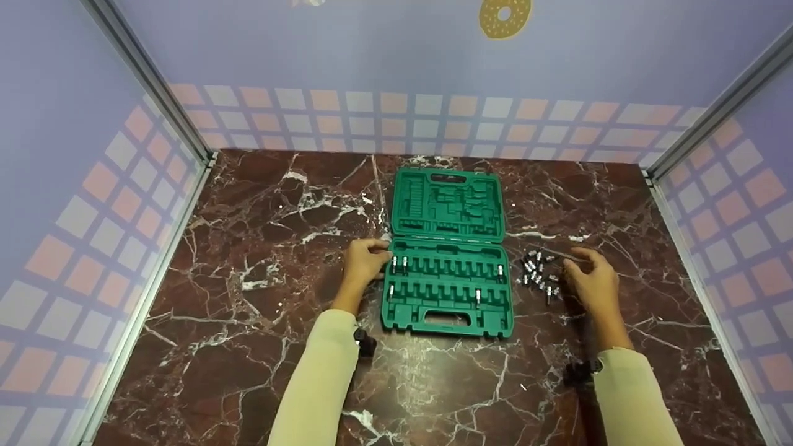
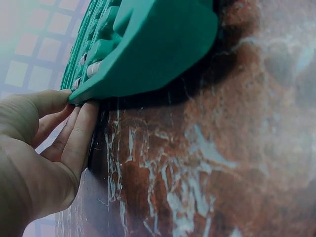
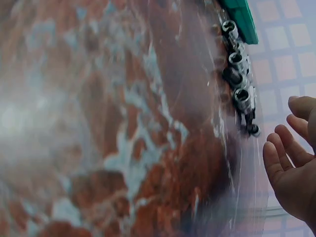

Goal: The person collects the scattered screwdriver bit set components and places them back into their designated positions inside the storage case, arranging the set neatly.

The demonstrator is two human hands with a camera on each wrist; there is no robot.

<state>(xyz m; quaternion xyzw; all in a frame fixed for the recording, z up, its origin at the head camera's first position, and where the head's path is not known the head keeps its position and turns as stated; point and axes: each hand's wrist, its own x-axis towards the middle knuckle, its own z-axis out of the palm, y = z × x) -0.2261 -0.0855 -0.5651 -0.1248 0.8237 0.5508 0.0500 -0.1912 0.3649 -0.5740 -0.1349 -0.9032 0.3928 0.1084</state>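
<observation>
A green plastic socket case point(image 1: 449, 238) lies opened out flat, its lid half farther away. Several silver sockets stand in its near half, among them one socket point(image 1: 477, 297) in the lower row and another point(image 1: 500, 271) at the right edge. My left hand point(image 1: 365, 265) pinches the case's left rim, thumb above and fingers below, as the left wrist view shows. Right of the case lies a loose pile of small metal sockets point(image 1: 538, 272). Beside that pile hovers my right hand point(image 1: 596, 282), fingers loosely bent and apart, holding nothing.
The case rests on a dark red marbled tabletop point(image 1: 260, 359). Purple walls with pink and white squares enclose it at the back point(image 1: 396, 118), left and right. Metal posts stand at both rear corners.
</observation>
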